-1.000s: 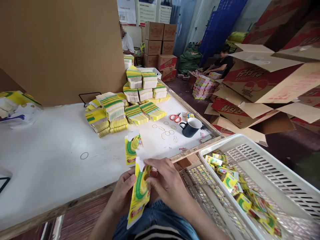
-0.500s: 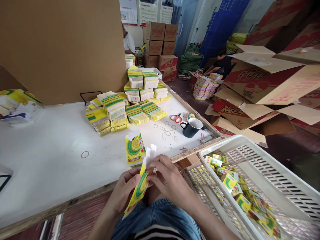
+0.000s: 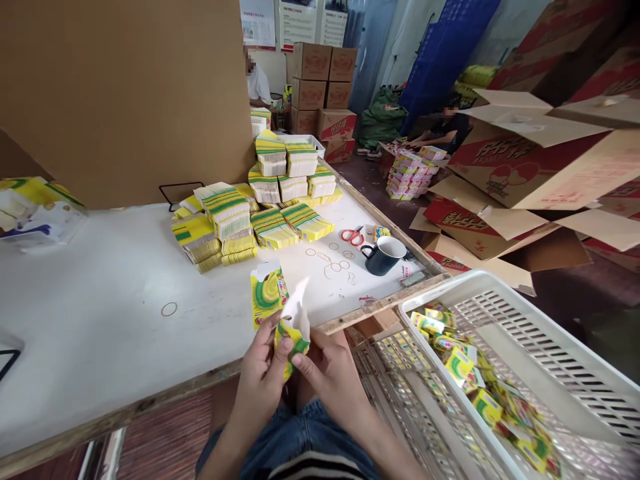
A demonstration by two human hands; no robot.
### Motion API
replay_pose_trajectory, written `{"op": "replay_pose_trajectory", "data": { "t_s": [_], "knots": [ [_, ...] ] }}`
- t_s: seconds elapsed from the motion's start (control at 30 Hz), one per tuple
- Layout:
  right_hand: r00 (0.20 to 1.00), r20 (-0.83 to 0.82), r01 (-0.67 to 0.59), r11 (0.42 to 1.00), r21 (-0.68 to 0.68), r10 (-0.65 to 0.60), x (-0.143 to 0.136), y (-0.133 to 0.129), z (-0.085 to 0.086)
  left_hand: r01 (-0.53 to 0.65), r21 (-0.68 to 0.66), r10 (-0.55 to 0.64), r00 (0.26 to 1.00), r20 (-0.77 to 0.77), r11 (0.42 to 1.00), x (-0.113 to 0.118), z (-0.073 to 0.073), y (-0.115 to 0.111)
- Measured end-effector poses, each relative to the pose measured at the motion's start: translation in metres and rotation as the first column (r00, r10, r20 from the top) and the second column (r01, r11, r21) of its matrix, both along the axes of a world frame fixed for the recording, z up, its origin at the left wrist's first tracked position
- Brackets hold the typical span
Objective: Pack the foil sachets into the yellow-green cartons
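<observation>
Over my lap, near the table's front edge, my left hand and my right hand both grip a small yellow and green carton. Its upper end is open, with a white flap standing up. The left fingers wrap round its left side, thumb on the front; the right thumb presses the lower front and the other right fingers are partly hidden behind. Just beyond lies a flat, unfolded carton on the white table, partly covered by the held one.
Bundled flat cartons are stacked on the table. Red scissors, a dark mug and rubber bands lie to the right. A white plastic basket holds cartons. Cardboard boxes and two people are beyond.
The carton has gone from flat to opened out, its top now gaping. My right hand has moved down from the upper flap to the carton's lower side.
</observation>
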State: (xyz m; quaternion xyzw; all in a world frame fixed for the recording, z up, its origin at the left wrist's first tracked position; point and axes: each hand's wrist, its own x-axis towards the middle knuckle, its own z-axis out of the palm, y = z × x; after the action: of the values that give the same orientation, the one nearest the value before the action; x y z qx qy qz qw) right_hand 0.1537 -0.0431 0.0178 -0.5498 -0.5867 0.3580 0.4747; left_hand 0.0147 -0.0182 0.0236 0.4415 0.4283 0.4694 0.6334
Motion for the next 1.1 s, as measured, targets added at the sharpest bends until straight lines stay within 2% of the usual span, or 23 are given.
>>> {"op": "replay_pose_trajectory", "data": {
  "t_s": [0.1,0.23,0.37,0.5,0.67,0.83,1.1],
  "knots": [
    [0.993,-0.108,-0.054,0.997,-0.052,0.048,-0.004,0.001,-0.007,-0.047,0.013,0.046,0.999,0.016,0.999,0.005,-0.001,-0.002],
    [0.942,-0.330,-0.094,0.989,-0.113,0.052,-0.001,0.003,-0.012,0.024,-0.089,-0.012,0.992,0.127,0.996,0.005,-0.001,-0.001],
    [0.901,-0.432,-0.035,0.993,-0.117,-0.019,-0.005,0.006,-0.007,0.045,-0.147,-0.012,0.975,0.222,0.988,0.007,-0.004,0.000],
    [0.943,-0.324,0.052,0.995,-0.088,-0.078,-0.007,0.007,-0.006,0.032,-0.094,-0.018,0.988,0.150,0.995,0.008,-0.007,0.002],
    [0.990,-0.126,0.051,0.996,-0.075,-0.060,-0.003,0.004,-0.014,0.032,-0.080,-0.024,0.995,0.101,0.996,0.005,-0.006,0.008],
    [0.986,0.121,0.104,0.992,0.069,-0.112,0.001,0.003,-0.010,-0.006,-0.023,0.006,1.000,-0.004,1.000,0.004,-0.001,0.010],
    [0.986,0.124,0.094,0.987,0.129,-0.110,-0.004,0.003,-0.008,-0.091,-0.016,0.091,0.995,-0.046,0.996,0.005,-0.001,0.009]
  ]
}}
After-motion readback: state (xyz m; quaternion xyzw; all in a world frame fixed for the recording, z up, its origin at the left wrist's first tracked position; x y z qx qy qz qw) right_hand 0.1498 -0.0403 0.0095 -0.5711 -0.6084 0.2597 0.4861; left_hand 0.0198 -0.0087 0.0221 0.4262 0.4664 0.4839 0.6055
